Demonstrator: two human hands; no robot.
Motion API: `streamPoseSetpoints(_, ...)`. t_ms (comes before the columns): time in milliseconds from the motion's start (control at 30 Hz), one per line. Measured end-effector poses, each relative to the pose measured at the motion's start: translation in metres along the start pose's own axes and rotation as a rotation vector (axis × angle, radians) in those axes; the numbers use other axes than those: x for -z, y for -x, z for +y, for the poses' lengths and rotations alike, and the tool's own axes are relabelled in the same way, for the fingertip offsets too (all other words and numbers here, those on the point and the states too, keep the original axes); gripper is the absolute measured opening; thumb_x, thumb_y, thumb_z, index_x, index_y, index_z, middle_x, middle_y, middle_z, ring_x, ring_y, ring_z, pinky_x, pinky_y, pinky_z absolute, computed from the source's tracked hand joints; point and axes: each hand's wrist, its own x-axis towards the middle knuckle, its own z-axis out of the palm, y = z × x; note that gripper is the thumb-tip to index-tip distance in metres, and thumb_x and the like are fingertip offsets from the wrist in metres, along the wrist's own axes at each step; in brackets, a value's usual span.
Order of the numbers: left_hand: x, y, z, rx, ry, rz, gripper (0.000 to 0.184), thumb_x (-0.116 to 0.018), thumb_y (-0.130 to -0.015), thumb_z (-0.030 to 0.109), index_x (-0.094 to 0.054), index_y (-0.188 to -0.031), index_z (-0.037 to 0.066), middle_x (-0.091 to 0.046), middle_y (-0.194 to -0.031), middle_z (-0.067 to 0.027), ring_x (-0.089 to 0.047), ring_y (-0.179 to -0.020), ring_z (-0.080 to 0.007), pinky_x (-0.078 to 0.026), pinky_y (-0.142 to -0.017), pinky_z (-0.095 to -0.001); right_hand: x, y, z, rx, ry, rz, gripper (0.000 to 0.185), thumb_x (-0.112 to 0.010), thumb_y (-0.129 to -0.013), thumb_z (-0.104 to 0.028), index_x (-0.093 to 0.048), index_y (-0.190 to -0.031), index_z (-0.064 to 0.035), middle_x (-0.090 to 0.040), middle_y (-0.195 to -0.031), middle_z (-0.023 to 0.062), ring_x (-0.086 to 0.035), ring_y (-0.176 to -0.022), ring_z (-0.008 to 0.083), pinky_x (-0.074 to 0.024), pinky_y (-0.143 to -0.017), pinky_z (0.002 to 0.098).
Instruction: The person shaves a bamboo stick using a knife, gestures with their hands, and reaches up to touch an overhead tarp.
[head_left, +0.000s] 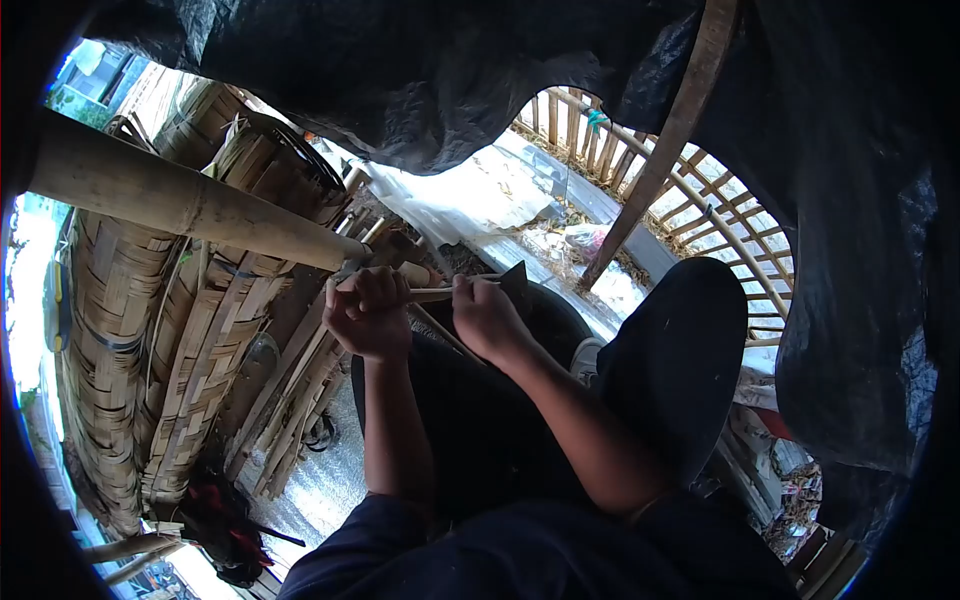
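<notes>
Grey floor (335, 475), brightly lit — long bamboo strips (288, 432) piled along one side, dark loop (331, 436) beside them.

Daylight's blazing ahead of the right hand (488, 316)! A slatted fence (711, 210) runs beyond it, black sheeting (430, 75) hangs ahead, woven panels (118, 290) stand left of the left hand (370, 315).

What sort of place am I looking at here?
Probably a makeshift bamboo-craft workspace: black plastic sheeting hangs around it, woven bamboo pieces line the picture's left side, and the left hand and right hand grip a thin pale strip.
</notes>
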Motion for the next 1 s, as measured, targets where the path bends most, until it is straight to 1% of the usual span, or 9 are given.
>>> streamPoseSetpoints(67, -0.006, 0.001, -0.003, -0.094, 0.096, 0.028, 0.052, -0.032, -0.095, 0.046, -0.026, -0.055, 0.012, -0.023, -0.052, 0.0001, -0.025, -0.049, -0.0144, -0.023, -0.049, -0.0323, -0.003, 0.014, -0.01, 0.153, 0.128, -0.137, 0.037, -0.04, -0.098, -0.028, -0.058, -0.086, 0.0027, -0.061, -0.072, 0.0274, -0.062, -0.079, 0.0443, -0.0485, -0.075, 0.0511)
streamPoseSetpoints(167, 0.001, 0.005, -0.006, -0.161, 0.255, 0.104, 0.049, -0.031, -0.095, 0.042, -0.026, -0.055, 0.013, -0.022, -0.052, 0.0003, -0.023, -0.047, -0.0138, -0.022, -0.046, -0.031, -0.038, 0.023, 0.002, 0.342, 0.068, 0.077, 0.032, -0.045, -0.096, -0.025, -0.056, -0.083, 0.0027, -0.062, -0.07, 0.0269, -0.063, -0.075, 0.0446, -0.0516, -0.071, 0.0518)
streamPoseSetpoints(200, 0.009, 0.005, -0.004, -0.158, 0.253, 0.108, 0.049, -0.031, -0.095, 0.042, -0.026, -0.055, 0.013, -0.022, -0.052, 0.0003, -0.023, -0.047, -0.0138, -0.022, -0.046, -0.031, -0.044, 0.023, 0.005, 0.42, 0.075, 0.094, 0.028, -0.047, -0.095, -0.02, -0.054, -0.08, 0.0022, -0.062, -0.069, 0.0265, -0.064, -0.073, 0.0432, -0.0521, -0.064, 0.051)
streamPoseSetpoints(300, 0.039, 0.002, 0.001, -0.074, 0.183, 0.011, 0.05, -0.032, -0.094, 0.044, -0.026, -0.055, 0.012, -0.021, -0.051, 0.0007, -0.02, -0.043, -0.013, -0.02, -0.043, -0.0299, -0.058, 0.014, 0.015, 0.485, 0.172, 0.054, 0.026, -0.048, -0.095, -0.018, -0.055, -0.08, 0.0019, -0.062, -0.069, 0.0269, -0.064, -0.071, 0.043, -0.0523, -0.061, 0.0505)
streamPoseSetpoints(433, 0.059, -0.003, 0.005, -0.092, 0.224, -0.07, 0.05, -0.031, -0.092, 0.046, -0.026, -0.055, 0.012, -0.02, -0.049, 0.0013, -0.017, -0.04, -0.0124, -0.018, -0.04, -0.0295, -0.07, 0.005, 0.014, 0.471, 0.147, 0.057, 0.026, -0.048, -0.095, -0.018, -0.054, -0.08, 0.002, -0.061, -0.069, 0.0273, -0.064, -0.071, 0.0435, -0.0524, -0.06, 0.0505)
streamPoseSetpoints(533, 0.071, -0.004, 0.009, -0.099, 0.228, -0.06, 0.051, -0.029, -0.091, 0.048, -0.026, -0.054, 0.013, -0.019, -0.047, 0.0016, -0.016, -0.04, -0.0122, -0.017, -0.039, -0.0298, -0.077, 0.0, 0.015, 0.531, 0.142, 0.073, 0.02, -0.049, -0.093, -0.012, -0.053, -0.079, 0.0023, -0.059, -0.062, 0.0257, -0.062, -0.062, 0.0429, -0.0503, -0.052, 0.0488)
streamPoseSetpoints(733, 0.069, -0.003, 0.01, -0.123, 0.182, -0.058, 0.052, -0.029, -0.092, 0.049, -0.024, -0.054, 0.014, -0.017, -0.047, 0.0024, -0.013, -0.04, -0.0111, -0.013, -0.039, -0.0294, -0.074, -0.021, 0.039, 0.296, 0.319, 0.087, 0.028, -0.046, -0.096, -0.017, -0.057, -0.08, 0.0028, -0.061, -0.068, 0.0273, -0.063, -0.071, 0.0439, -0.0505, -0.064, 0.0526)
streamPoseSetpoints(867, 0.064, -0.009, 0.008, -0.096, 0.183, -0.016, 0.051, -0.03, -0.089, 0.049, -0.026, -0.054, 0.012, -0.02, -0.046, 0.0013, -0.014, -0.037, -0.0118, -0.014, -0.037, -0.03, -0.078, 0.001, 0.013, 0.382, 0.227, 0.102, 0.033, -0.044, -0.097, -0.02, -0.058, -0.079, 0.0025, -0.06, -0.069, 0.028, -0.062, -0.072, 0.0451, -0.0499, -0.063, 0.0534)
streamPoseSetpoints(1000, 0.068, -0.012, 0.005, -0.094, 0.175, -0.035, 0.052, -0.029, -0.09, 0.05, -0.026, -0.055, 0.012, -0.019, -0.046, 0.0018, -0.014, -0.038, -0.0117, -0.014, -0.038, -0.0302, -0.07, -0.019, 0.038, 0.245, 0.289, 0.154, 0.034, -0.044, -0.097, -0.021, -0.057, -0.076, 0.0018, -0.06, -0.067, 0.0279, -0.062, -0.071, 0.0448, -0.0498, -0.062, 0.0535)
